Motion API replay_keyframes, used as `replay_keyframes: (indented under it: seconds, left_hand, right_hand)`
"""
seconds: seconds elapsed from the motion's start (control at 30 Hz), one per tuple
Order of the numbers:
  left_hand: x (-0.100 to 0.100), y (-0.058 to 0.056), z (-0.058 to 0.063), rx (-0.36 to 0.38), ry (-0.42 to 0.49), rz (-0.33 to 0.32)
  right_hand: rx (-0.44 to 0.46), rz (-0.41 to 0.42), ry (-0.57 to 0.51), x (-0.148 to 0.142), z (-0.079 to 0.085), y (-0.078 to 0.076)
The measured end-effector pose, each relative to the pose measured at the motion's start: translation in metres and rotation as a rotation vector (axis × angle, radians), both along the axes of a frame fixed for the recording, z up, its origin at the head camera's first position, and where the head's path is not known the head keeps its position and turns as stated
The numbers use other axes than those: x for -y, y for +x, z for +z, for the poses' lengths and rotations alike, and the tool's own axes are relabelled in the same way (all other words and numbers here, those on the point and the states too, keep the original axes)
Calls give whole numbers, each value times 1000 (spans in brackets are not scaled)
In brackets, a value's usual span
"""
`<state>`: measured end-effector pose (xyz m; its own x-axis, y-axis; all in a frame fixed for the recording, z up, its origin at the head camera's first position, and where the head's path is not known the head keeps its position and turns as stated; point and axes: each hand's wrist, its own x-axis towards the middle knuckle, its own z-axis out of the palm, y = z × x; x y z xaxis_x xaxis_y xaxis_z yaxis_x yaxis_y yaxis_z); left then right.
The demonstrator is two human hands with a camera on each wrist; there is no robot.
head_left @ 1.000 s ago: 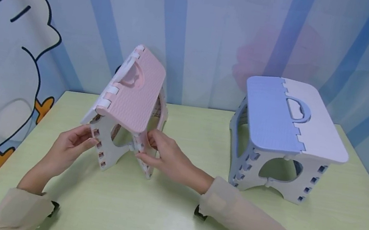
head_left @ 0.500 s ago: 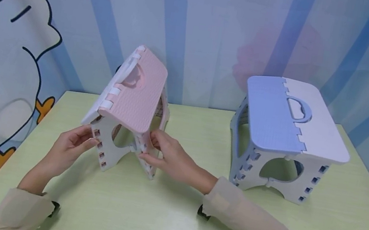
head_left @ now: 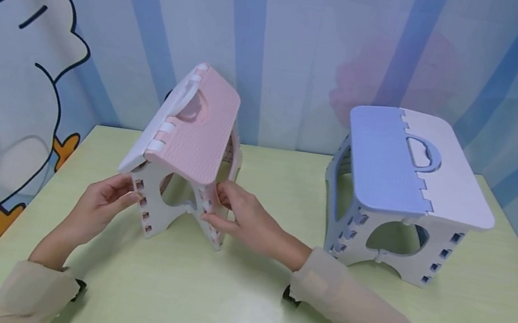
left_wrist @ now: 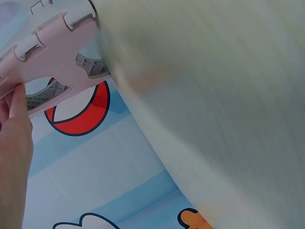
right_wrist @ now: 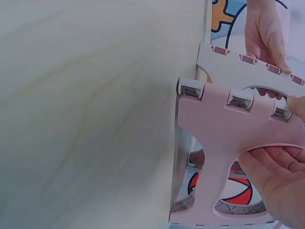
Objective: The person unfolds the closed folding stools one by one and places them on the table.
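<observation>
A pink and white folding stool (head_left: 196, 134) stands partly folded at the left of the table, its two seat halves peaked like a roof. My left hand (head_left: 102, 204) grips the outer edge of its left leg panel, thumb on the white end side. At the right leg panel my right hand (head_left: 249, 220) holds on, thumb at the front edge and fingers curled behind. In the right wrist view, the fingers of the right hand (right_wrist: 279, 179) reach into the cutout of the pink panel (right_wrist: 214, 114). The left wrist view shows only part of the left hand (left_wrist: 14, 148) at the pink leg.
A blue and white folding stool (head_left: 387, 166) stands fully unfolded on the right of the light green table (head_left: 235, 306). Behind the table hangs a striped blue backdrop (head_left: 285, 63) with cartoon figures, close to both stools.
The right leg panel has moved slightly right with my right hand, so the pink and white folding stool stands a little wider. My left hand keeps its grip. The view has shifted slightly.
</observation>
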<state>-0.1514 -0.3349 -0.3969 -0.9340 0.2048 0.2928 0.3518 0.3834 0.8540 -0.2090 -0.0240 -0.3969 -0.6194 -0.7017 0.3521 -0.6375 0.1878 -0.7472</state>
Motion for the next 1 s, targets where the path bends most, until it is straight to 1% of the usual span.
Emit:
replay_keyframes:
  seconds: [0.2,0.33,0.53,0.87,1.0]
  left_hand:
    - [-1,-1,1,7,6,-9]
    - [-2,0,1,12,-2,2]
    - [-1,0,0,25,-12,16]
    - [-3,1,1,19,-24,30]
    - [-4,1,1,12,-15,26]
  right_hand:
    - [3,-3,-8,-4,0,0]
    - [-4,-4,-11,-6,0,0]
    - [13,-8,-4,-8,-1,0]
    - [20,-8,-17,-13,-1,1]
    - [17,-10,-14,-14,-1,1]
